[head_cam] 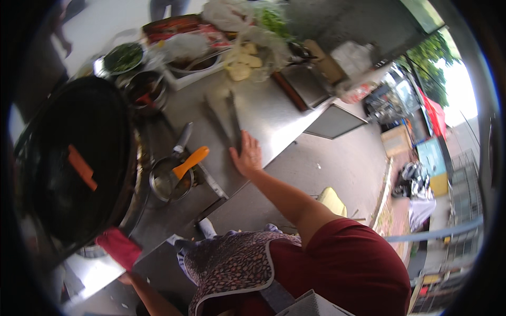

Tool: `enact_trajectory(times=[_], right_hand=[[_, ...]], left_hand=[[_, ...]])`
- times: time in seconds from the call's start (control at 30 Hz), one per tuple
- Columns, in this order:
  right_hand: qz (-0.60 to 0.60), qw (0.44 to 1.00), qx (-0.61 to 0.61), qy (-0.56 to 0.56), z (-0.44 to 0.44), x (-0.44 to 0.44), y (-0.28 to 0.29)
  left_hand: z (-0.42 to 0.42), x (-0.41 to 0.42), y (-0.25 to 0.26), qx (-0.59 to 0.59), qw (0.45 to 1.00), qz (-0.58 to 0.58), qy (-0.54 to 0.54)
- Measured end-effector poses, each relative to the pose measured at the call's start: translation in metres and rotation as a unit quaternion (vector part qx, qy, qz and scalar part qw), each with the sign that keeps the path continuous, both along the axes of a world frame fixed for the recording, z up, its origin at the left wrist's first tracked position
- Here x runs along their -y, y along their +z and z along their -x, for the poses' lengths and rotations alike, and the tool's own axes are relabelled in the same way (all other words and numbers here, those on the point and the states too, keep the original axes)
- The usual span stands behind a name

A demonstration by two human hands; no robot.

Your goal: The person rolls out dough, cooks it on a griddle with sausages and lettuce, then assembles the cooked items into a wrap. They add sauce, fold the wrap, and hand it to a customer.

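My left hand (pixel 125 278) is mostly hidden beneath a folded dark-red cloth (pixel 120 247), held against the rim of a large black wok (pixel 79 138). An orange-red strip, perhaps a reflection, shows in the wok. My right hand (pixel 248 155) lies palm down on the steel counter (pixel 269 114), its fingers extended, touching the near end of dark metal tongs (pixel 234 114) whose arms are spread; whether it grips them is unclear. Between my hands, a brush or scraper with an orange handle (pixel 191 162) rests in a small metal pan (pixel 160 185).
Along the counter's far side stand a bowl of chopped greens (pixel 123 57), a metal pot (pixel 146 93), a clear bag of pale yellow pieces (pixel 245 63) and a rectangular metal tray (pixel 306 85). People are partly visible beyond. Pavement (pixel 340 158) lies beside the counter.
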State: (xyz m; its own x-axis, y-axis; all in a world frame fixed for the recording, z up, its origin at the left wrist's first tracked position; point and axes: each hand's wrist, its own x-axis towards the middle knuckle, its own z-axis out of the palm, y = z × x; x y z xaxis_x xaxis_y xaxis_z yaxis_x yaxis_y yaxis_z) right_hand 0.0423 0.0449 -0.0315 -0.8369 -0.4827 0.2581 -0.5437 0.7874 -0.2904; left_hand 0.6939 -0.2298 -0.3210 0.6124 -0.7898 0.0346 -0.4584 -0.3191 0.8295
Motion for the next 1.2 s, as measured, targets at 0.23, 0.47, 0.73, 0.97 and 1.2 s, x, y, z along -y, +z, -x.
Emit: enact_trajectory(times=[0.23,0.47,0.73,0.97,1.2], right_hand=[[-0.019,0.999,-0.029,0.019,0.009,-0.005,-0.018],[-0.044,0.998,-0.029,0.017,0.013,-0.01,-0.021],[-0.057,0.998,-0.009,0.023,0.004,-0.002,-0.008],[-0.043,0.999,0.002,0.032,0.007,-0.005,-0.016],[-0.132,0.99,0.058,0.006,0.01,-0.007,0.01]], left_hand=[[0.062,0.001,0.041,0.026,0.985,-0.006,-0.168],[0.203,-0.014,0.25,0.403,0.727,0.21,-0.514],[0.202,0.007,0.247,0.477,0.683,0.234,-0.501],[0.201,0.007,0.25,0.41,0.71,0.207,-0.533],[0.183,0.025,0.17,0.971,-0.127,0.115,-0.165]])
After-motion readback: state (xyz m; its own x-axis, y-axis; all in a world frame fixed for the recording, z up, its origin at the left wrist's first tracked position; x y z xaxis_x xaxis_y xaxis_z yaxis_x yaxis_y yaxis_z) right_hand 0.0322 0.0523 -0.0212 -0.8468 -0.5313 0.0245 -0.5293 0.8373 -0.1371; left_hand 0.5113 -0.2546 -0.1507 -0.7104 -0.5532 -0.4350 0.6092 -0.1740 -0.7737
